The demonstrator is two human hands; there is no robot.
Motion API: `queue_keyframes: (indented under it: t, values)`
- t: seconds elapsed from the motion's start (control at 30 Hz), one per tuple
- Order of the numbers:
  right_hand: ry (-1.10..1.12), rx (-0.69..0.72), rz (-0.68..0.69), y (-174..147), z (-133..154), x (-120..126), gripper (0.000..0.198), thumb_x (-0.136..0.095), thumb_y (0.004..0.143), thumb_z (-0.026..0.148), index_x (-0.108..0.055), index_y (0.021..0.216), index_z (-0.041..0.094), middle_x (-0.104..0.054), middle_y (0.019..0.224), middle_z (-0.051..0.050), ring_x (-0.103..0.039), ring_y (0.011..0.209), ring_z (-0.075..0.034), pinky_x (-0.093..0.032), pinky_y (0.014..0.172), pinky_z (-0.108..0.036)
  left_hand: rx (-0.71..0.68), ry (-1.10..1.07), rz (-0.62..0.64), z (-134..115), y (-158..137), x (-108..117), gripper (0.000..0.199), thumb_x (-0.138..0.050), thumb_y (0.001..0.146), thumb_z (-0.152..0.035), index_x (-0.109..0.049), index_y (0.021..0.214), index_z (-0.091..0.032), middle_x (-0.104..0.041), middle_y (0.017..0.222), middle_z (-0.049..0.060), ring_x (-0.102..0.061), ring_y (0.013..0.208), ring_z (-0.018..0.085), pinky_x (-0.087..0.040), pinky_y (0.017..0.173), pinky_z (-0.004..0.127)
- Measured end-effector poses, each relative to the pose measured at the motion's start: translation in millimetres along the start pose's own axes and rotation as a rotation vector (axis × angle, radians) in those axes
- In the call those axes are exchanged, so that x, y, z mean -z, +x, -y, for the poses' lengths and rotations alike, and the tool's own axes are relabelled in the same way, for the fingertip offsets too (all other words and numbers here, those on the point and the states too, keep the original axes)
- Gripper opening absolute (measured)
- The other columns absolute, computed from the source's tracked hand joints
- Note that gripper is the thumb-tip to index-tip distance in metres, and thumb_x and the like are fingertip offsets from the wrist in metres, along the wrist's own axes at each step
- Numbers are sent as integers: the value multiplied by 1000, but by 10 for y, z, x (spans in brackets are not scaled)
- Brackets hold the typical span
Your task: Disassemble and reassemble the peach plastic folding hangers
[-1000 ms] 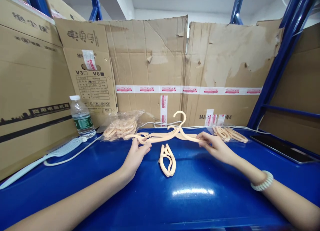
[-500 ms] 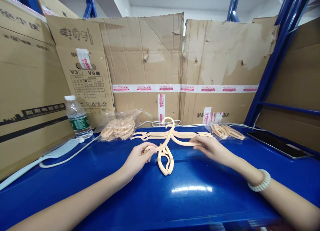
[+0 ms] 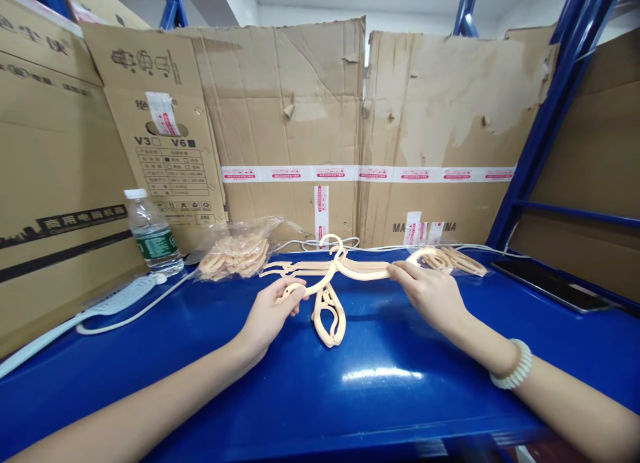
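Center frame, a left hand (image 3: 267, 316) and right hand (image 3: 430, 295) grasp opposite arms of a peach hanger (image 3: 360, 275), apparently mid-unfolding (the next move likely calls for even, gentle pressure).

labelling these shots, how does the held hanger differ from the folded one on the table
The held hanger has its arms spread wide, while the folded hanger forms a compact loop. The held hanger is gripped by the left hand and right hand; the folded hanger lies unheld on the blue table. The held hanger's hook rises upright, while the folded hanger shows no raised hook. Both are pale peach.
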State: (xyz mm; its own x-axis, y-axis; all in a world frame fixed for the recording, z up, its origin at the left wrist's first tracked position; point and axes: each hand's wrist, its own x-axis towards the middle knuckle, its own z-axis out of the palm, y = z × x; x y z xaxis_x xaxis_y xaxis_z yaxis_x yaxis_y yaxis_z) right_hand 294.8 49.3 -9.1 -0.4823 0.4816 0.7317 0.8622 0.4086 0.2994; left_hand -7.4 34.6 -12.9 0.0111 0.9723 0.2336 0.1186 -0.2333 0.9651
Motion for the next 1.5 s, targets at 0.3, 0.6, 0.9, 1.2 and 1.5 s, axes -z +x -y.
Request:
queue_keyframes:
  t: [0.3, 0.6, 0.9, 1.2, 1.5]
  values:
    - [958, -381, 12, 66, 42, -63, 32, -61, 85, 28, -63, 117, 22, -64, 113, -11, -63, 99, -26, -56, 79, -40, 4, -31, 5, -4, -1, -5, 39, -72, 72, -43, -67, 97, -13, -69, 76, 4, -53, 59, 12, -45, 61, 26]
    - [1331, -574, 81, 113, -12, -57, 35, -70, 79, 39, -67, 105, 17, -67, 79, -4, -61, 69, -17, -53, 69, -34, 38, -134, -34, -31, -17, -4, 43, -79, 68, -38, -64, 101, -15, -66, 81, 1, -65, 72, 14, -53, 76, 28]
    - [1599, -625, 65, 122, 212, -18, 39, -70, 82, 42, -50, 110, 24, -60, 76, 2, -57, 62, -12, -49, 60, -27, 78, -205, 83, -76, -129, -100, 50, -82, 66, -36, -58, 107, -17, -70, 90, 3, -71, 83, 19, -59, 72, 29]
    - [1694, -431, 348, 119, 415, 74, 31, -76, 79, 40, -55, 78, 17, -62, 71, 0, -57, 61, -11, -50, 59, -25, 33, -122, 243, -120, -221, -194, 36, -81, 66, -36, -68, 91, -13, -71, 83, 5, -71, 70, 20, -60, 64, 31]
    - [1646, -175, 527, 108, 402, 186, 26, -66, 89, 34, -70, 112, 21, -57, 108, -6, -60, 88, -14, -52, 76, -27, -40, -102, 170, -90, -205, -178, 30, -80, 67, -34, -60, 80, -16, -68, 71, 1, -67, 63, 16, -58, 62, 28]
